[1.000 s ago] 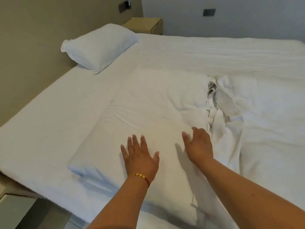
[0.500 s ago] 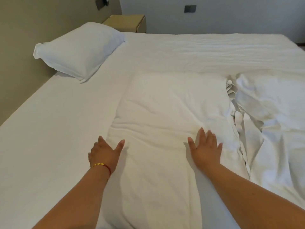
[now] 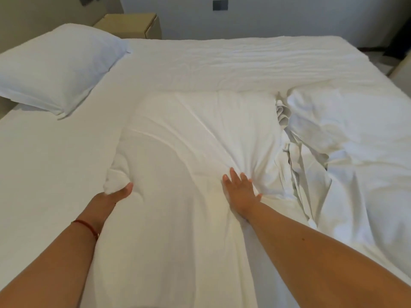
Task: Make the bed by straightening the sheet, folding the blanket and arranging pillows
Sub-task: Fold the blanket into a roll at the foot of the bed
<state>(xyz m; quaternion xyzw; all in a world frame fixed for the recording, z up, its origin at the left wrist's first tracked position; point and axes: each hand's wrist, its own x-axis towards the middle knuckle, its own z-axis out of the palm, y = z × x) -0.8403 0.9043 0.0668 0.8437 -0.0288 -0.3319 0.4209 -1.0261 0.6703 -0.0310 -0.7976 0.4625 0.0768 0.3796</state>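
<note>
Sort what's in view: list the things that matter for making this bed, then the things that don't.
Part of the job: folded blanket, pillow, sheet, bunched bedding, left hand, right hand.

Just there: bedside table, wall plate.

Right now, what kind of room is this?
Probably a hotel bedroom. A wide bed with all-white linen, one white pillow at the wall side, a plain bedside table, and a dark switch plate on the bare wall. It could also be a home bedroom.
</note>
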